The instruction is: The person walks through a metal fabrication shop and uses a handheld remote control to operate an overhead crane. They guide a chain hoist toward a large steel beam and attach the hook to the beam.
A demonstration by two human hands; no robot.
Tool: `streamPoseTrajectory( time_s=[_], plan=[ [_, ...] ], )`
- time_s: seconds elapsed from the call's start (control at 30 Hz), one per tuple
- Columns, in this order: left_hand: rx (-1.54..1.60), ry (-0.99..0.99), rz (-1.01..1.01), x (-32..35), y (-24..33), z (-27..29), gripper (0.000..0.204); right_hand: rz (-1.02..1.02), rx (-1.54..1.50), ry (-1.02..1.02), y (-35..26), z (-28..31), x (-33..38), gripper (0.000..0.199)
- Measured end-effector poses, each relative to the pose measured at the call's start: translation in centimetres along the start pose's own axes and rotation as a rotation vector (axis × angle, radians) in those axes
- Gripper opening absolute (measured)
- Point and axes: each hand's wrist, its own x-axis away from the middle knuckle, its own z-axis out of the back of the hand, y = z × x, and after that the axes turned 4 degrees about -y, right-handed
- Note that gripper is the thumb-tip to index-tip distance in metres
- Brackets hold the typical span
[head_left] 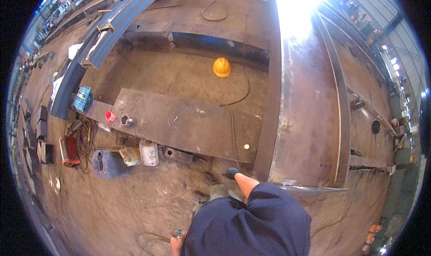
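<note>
At the bottom edge, close to my body, my left hand (pixel 176 244) is closed around a small dark object with a green part (pixel 178 233), its kind too small to make out. My right hand (pixel 231 173) looks dark, as if gloved, and reaches forward by the near edge of a rusty steel plate (pixel 188 123). Its fingers do not show clearly, so whether it grips anything is hidden. A thin cable (pixel 233 137) crosses the plate and comes down close to that hand.
A wide steel beam (pixel 310 108) runs along the right. Beyond the plate lies a yellow hard hat (pixel 221 67). A red cup (pixel 110 117) and a metal cup (pixel 126 120) stand on the plate's left. Below are a blue jug (pixel 107 164), a white container (pixel 149 153) and a red-orange box (pixel 69 151).
</note>
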Motion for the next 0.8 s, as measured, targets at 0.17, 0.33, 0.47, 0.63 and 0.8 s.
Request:
streamPoseTrajectory(
  time_s=[0.17,0.33,0.47,0.63,0.8],
  plan=[
    [-0.066,0.055,0.143,-0.1,1.8,-2.8,0.059,0.119,0.013,0.113,-2.4,0.5,-3.5,0.056],
    [-0.060,0.039,0.124,-2.2,-0.5,-5.0,0.057,0.115,-0.073,0.170,-4.3,2.2,-5.5,0.048],
    [-0.082,0.066,0.114,-4.4,-1.7,-4.8,0.056,0.131,-0.125,0.064,-5.3,3.3,-5.3,0.046],
    [-0.118,0.025,0.082,-7.1,-3.0,-6.2,0.055,0.306,0.229,0.048,3.9,-2.7,-10.4,0.043],
    [-0.166,-0.022,0.049,-10.2,-3.4,-7.4,0.055,0.314,0.319,-0.073,5.8,-2.5,-6.8,0.045]
  ],
)
